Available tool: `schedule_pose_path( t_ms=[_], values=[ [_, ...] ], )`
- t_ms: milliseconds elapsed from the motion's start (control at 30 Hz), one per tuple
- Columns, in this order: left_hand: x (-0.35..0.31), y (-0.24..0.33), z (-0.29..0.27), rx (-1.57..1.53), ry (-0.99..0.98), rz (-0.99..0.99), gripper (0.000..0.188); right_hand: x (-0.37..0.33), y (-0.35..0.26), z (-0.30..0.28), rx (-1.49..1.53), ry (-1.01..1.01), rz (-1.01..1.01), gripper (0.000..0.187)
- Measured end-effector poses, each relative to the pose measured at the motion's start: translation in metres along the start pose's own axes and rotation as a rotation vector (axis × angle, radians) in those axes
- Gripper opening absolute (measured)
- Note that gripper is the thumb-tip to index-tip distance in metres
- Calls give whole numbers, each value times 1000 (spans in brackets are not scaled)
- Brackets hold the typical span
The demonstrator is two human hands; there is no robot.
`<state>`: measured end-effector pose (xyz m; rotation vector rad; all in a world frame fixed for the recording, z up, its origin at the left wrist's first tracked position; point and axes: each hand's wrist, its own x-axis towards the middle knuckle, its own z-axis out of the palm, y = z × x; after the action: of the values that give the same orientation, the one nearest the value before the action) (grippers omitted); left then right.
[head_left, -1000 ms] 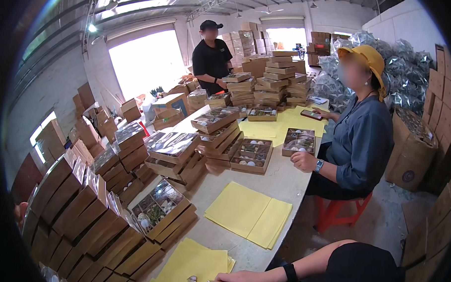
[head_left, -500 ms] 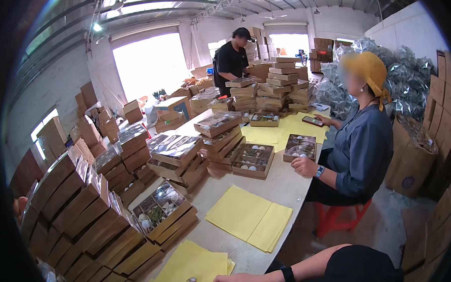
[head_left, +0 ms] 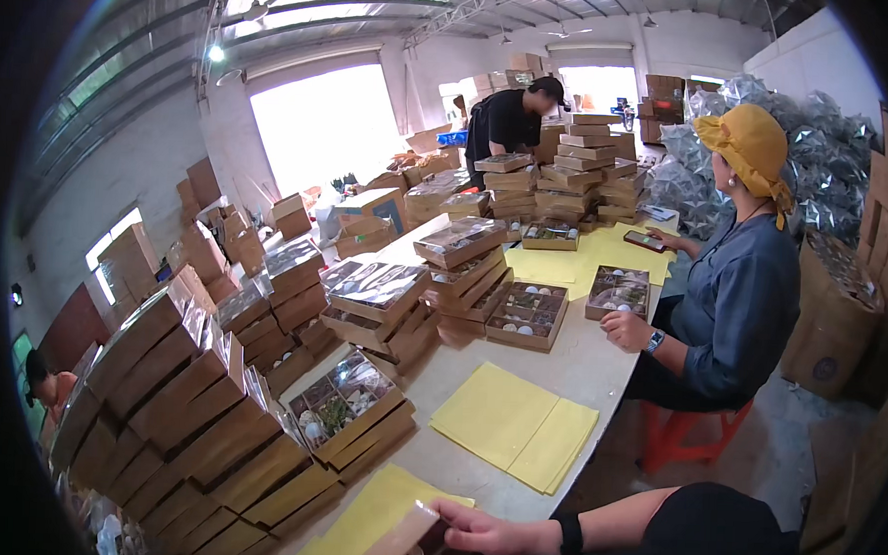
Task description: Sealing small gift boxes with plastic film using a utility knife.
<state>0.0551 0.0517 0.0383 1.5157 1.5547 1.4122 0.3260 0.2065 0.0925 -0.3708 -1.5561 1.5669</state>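
My right hand (head_left: 484, 530), with a black band on its wrist, reaches in from the lower right. Its fingers are closed on the edge of a brown cardboard box (head_left: 396, 542), which is tilted and cut off by the lower border. Yellow paper sheets (head_left: 357, 514) lie under and beside this box. Farther along the table is another pile of yellow sheets (head_left: 503, 421). An open-topped compartment box (head_left: 347, 396) with pale balls and green moss-like filling rests on a stack to the left. My left hand is out of view.
Tall stacks of brown boxes (head_left: 195, 416) line the left side. More box stacks (head_left: 454, 268) stand mid-table. A co-worker in a yellow hat (head_left: 747, 151) sits at right, one hand at a box (head_left: 620, 291), the other at a phone (head_left: 646, 241). Another person (head_left: 508, 118) stands behind.
My right hand has lifted and tilted the box, so more of it shows. The view has shifted left. The standing person leans farther forward, and a person in orange appears at far left.
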Motion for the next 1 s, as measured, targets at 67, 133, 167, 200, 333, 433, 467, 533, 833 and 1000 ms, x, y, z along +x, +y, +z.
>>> schedule_pose_path(
  t_ms=[67,133,167,200,333,433,467,533,833,1000],
  values=[
    [-7,-5,-3,56,66,49,114,4,-6,3,184,34,3,83],
    [-13,-9,-6,113,128,90,113,6,-10,9,164,-7,23,84],
    [-16,-12,-7,145,157,109,113,6,0,8,210,-75,58,81],
    [-20,-14,-9,177,180,130,112,5,10,7,252,-139,96,79],
    [-28,-18,-22,156,203,146,110,9,20,5,393,-275,94,70],
    [-33,-23,-51,-2,178,111,107,8,10,-12,173,-433,147,71],
    [-34,-24,-59,-55,168,99,106,5,4,-14,94,-411,159,70],
    [-27,-23,-56,-12,160,462,90,-2,-28,-13,69,-334,220,67],
    [34,121,-11,479,-205,182,47,-9,-60,-5,-679,-188,-183,65],
    [47,136,0,514,-394,134,51,-26,-32,-8,-153,82,-106,57]
  ],
)
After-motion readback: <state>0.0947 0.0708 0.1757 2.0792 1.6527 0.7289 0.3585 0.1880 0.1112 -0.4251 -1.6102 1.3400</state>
